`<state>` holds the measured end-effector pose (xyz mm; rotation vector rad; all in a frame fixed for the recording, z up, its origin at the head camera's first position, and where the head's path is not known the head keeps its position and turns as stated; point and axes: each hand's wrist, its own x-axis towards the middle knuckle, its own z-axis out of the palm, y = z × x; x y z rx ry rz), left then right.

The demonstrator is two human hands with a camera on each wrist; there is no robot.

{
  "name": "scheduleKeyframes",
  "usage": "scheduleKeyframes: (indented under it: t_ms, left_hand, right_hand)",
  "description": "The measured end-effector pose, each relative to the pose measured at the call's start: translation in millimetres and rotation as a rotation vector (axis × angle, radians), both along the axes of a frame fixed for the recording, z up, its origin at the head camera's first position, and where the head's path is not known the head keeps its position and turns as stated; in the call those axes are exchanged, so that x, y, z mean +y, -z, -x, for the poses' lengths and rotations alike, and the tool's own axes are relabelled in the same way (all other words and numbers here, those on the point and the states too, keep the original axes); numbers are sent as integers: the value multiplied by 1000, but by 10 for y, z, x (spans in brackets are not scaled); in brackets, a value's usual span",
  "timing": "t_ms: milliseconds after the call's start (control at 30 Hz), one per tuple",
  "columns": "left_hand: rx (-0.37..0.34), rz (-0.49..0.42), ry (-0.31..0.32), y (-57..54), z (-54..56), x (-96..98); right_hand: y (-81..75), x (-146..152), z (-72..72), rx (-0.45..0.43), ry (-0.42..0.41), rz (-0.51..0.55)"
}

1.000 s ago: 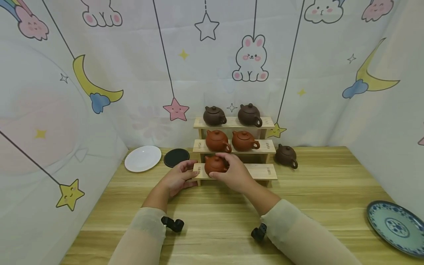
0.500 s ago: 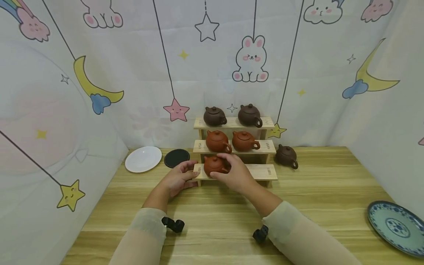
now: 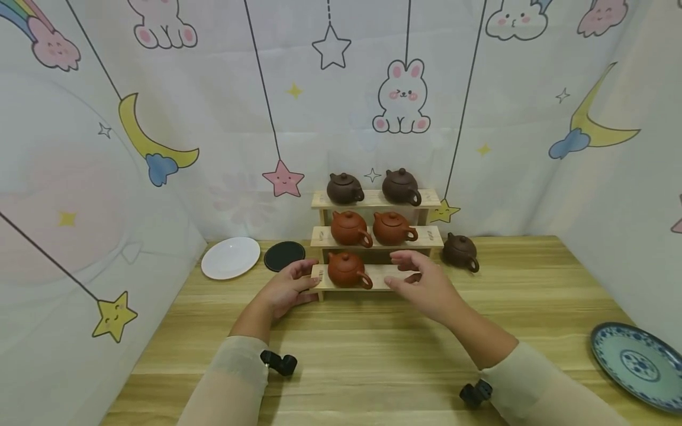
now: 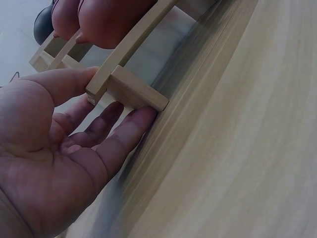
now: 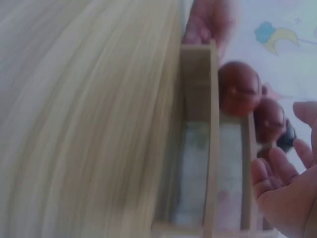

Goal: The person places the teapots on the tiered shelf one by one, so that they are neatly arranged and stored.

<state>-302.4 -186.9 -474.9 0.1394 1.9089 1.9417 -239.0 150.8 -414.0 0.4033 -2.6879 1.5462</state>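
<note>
My left hand (image 3: 288,288) grips the left end of a three-tier wooden stand (image 3: 379,273). In the left wrist view its thumb lies on the bottom board's end, with fingers curled at the short leg (image 4: 138,88). On that bottom tier, towards the left, sits a reddish-brown clay teapot (image 3: 343,270), handle facing right. To its right my right hand (image 3: 426,290) hovers, fingers spread and holding nothing. Two more reddish teapots, one on the left (image 3: 348,229) and one on the right (image 3: 390,228), occupy the middle tier. Dark brown teapots (image 3: 343,190) stand on top.
Another dark teapot (image 3: 460,251) stands on the table right of the stand. Left of the stand lie a white plate (image 3: 231,258) and a black round coaster-like disc (image 3: 285,257). A blue-patterned plate (image 3: 636,367) is at the right edge. A printed cloth (image 3: 346,130) hangs behind.
My right hand has let go of the bottom-tier teapot and drawn away to the right, its fingers opening. The teapot stays on the board. My left hand keeps its place at the stand.
</note>
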Motion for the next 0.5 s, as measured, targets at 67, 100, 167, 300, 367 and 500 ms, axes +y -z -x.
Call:
scheduleKeyframes:
  t_ms: [67,100,167,300,367,500]
  left_hand:
    - [4,1,3,-5,-3,0]
    - [6,3,5,-8,-5,-1]
    - [7,3,4,-12,-5,-4]
    - [10,4,6,-9,-6,-13]
    - [7,3,7,-3,-4,-18]
    - [3,5,7,11,1,-23]
  right_hand:
    - [-1,133,-27,12,19,-5]
    - [1,201,-38,18,29,-11]
    - [2,333,-60,29,52,-28]
    - [23,577,-90,44,92,-63]
    - [43,684,-99,45,113,-81]
    - [84,885,-106,44,156,-121]
